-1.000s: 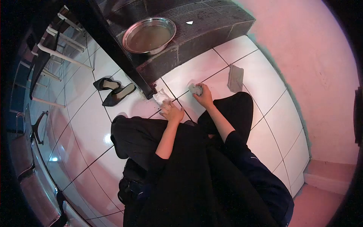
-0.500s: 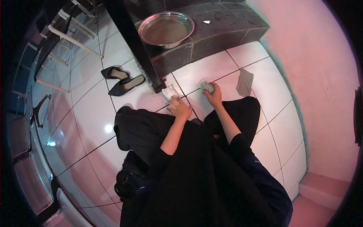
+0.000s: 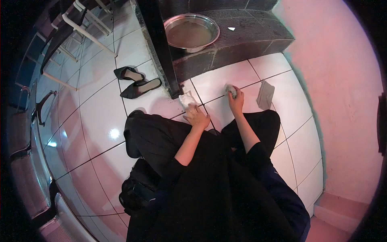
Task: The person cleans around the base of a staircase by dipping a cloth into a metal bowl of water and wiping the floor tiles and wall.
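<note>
My left hand (image 3: pixel 197 117) lies low over the floor with its fingers stretched out. Its fingertips touch the near edge of a white crumpled cloth or tissue (image 3: pixel 186 99), which rests on the tiles beside the foot of a black post. In my right hand (image 3: pixel 236 101) is a small crumpled grey cloth (image 3: pixel 230 89), gripped between thumb and fingers at the floor. To the right of that hand, a flat folded grey cloth (image 3: pixel 265 94) lies on the tiles.
A metal basin (image 3: pixel 213 30) of murky liquid stands on a dark tiled step (image 3: pixel 258 37), near a small white scrap (image 3: pixel 231 28). The black post (image 3: pixel 159 48) rises at its left. Black slip-on shoes (image 3: pixel 139 88), chairs (image 3: pixel 89 32) and a pink wall (image 3: pixel 342 97) surround the floor.
The view has tilted slightly, so the scene sits a little further right and lower. My right hand has slid slightly with the grey cloth. My left hand stays at the white piece.
</note>
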`<state>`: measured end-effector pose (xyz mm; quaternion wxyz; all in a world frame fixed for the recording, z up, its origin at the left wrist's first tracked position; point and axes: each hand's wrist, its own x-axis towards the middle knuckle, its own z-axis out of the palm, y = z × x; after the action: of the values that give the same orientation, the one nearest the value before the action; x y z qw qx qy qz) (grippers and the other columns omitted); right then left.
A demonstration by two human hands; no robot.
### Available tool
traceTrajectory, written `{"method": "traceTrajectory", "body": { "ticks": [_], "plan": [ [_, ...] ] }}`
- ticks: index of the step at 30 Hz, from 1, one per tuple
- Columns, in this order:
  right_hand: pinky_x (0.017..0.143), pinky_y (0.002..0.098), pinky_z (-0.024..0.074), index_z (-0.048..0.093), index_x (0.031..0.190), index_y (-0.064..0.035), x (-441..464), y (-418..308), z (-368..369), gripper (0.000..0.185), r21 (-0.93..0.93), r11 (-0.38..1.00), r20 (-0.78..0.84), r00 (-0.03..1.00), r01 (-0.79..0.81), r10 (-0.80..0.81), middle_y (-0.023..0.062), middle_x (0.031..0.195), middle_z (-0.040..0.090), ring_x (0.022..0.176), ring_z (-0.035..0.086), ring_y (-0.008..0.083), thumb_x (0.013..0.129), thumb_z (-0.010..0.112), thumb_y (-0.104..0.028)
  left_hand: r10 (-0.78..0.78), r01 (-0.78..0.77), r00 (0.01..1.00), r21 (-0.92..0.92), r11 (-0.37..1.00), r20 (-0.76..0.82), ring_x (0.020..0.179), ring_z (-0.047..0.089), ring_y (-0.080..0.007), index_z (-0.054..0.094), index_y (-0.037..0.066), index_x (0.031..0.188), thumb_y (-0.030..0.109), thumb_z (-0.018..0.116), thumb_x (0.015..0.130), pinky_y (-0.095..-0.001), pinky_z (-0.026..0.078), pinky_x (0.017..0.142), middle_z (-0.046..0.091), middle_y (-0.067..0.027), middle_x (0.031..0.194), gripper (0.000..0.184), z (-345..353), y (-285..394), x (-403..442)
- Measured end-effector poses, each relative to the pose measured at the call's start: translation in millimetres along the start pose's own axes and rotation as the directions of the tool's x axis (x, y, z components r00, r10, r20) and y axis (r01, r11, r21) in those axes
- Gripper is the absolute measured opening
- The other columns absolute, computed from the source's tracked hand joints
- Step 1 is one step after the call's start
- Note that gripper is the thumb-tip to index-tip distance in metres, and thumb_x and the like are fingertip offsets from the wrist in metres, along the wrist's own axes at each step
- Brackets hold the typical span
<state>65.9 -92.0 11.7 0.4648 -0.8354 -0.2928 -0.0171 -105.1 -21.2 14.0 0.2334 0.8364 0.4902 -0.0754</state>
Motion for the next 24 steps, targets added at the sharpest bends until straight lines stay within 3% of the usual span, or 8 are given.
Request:
{"method": "traceTrajectory", "body": {
  "ticks": [2,4,5,8,10,13,19,24],
  "plan": [
    [0.078,0.0357,0.0459,0.053,0.113,-0.0102,0,-1,3,0.040,-0.024,1.000,-0.065,0.998,-0.010,0.009,0.0161,0.103,0.051,0.091,0.055,0.0304,0.076,0.065,-0.019,0.004,-0.003,1.000,-0.012,1.000,0.014,0.130,0.008,-0.0423,0.022,0.001,0.137,0.047,0.055,0.076,-0.0630,0.011,0.099,0.004,-0.0194,0.144,0.084,-1,0,1],
    [0.080,0.0379,0.0451,0.053,0.113,-0.0109,-4,-4,1,0.042,-0.053,0.987,0.177,0.974,0.150,-0.139,0.0169,0.104,0.049,0.093,0.054,0.0331,0.074,0.065,-0.016,0.011,-0.011,1.000,-0.002,1.000,0.015,0.130,0.008,-0.0423,0.022,0.001,0.137,0.047,0.055,0.076,-0.0630,0.012,0.099,0.004,-0.0197,0.144,0.084,-2,1,1],
    [0.080,0.0379,0.0451,0.053,0.113,-0.0109,-5,-6,3,0.042,-0.052,0.987,0.179,0.974,0.153,-0.142,0.0169,0.104,0.049,0.093,0.054,0.0331,0.074,0.065,-0.016,0.013,-0.013,1.000,0.006,1.000,0.017,0.130,0.008,-0.0423,0.022,0.001,0.137,0.047,0.055,0.076,-0.0629,0.012,0.099,0.004,-0.0201,0.144,0.084,-2,1,1],
    [0.079,0.0383,0.0456,0.052,0.112,-0.0112,-17,-5,6,0.042,-0.101,0.995,-0.014,1.000,-0.017,0.016,0.0167,0.107,0.048,0.094,0.054,0.0336,0.073,0.065,-0.014,0.008,-0.009,1.000,0.006,1.000,0.009,0.130,0.009,-0.0423,0.022,0.001,0.137,0.047,0.056,0.075,-0.0630,0.012,0.099,0.005,-0.0205,0.144,0.084,-2,1,1],
    [0.076,0.0381,0.0468,0.053,0.110,-0.0101,-24,-9,0,0.041,-0.066,0.963,0.299,0.926,0.261,-0.230,0.0162,0.105,0.050,0.093,0.054,0.0329,0.071,0.067,-0.012,0.005,-0.005,1.000,0.016,1.000,0.009,0.130,0.009,-0.0422,0.023,0.001,0.136,0.047,0.057,0.075,-0.0630,0.012,0.099,0.005,-0.0205,0.144,0.084,0,1,2],
    [0.073,0.0381,0.0478,0.053,0.109,-0.0088,-19,-11,-6,0.042,-0.116,0.965,0.192,0.958,0.237,-0.212,0.0156,0.103,0.052,0.091,0.055,0.0325,0.070,0.067,-0.011,0.009,-0.009,1.000,0.013,1.000,0.000,0.129,0.010,-0.0419,0.023,0.001,0.136,0.047,0.057,0.075,-0.0630,0.013,0.099,0.005,-0.0206,0.144,0.084,0,4,3],
    [0.073,0.0382,0.0474,0.054,0.109,-0.0078,-19,-13,-10,0.043,-0.170,0.943,0.329,0.918,0.288,-0.221,0.0145,0.097,0.056,0.087,0.056,0.0322,0.068,0.067,-0.010,0.017,-0.018,1.000,0.034,0.999,0.021,0.129,0.009,-0.0436,0.022,0.001,0.136,0.051,0.054,0.076,-0.0634,0.013,0.098,0.003,-0.0229,0.143,0.086,-1,1,2],
    [0.074,0.0392,0.0472,0.054,0.107,-0.0088,-25,-11,-3,0.042,-0.190,0.919,0.305,0.910,0.347,-0.281,0.0143,0.099,0.057,0.089,0.056,0.0329,0.067,0.067,-0.011,0.008,-0.010,1.000,0.049,0.999,0.029,0.129,0.008,-0.0434,0.022,0.001,0.136,0.051,0.054,0.076,-0.0632,0.013,0.099,0.004,-0.0227,0.143,0.085,0,1,3]
  ]
}}
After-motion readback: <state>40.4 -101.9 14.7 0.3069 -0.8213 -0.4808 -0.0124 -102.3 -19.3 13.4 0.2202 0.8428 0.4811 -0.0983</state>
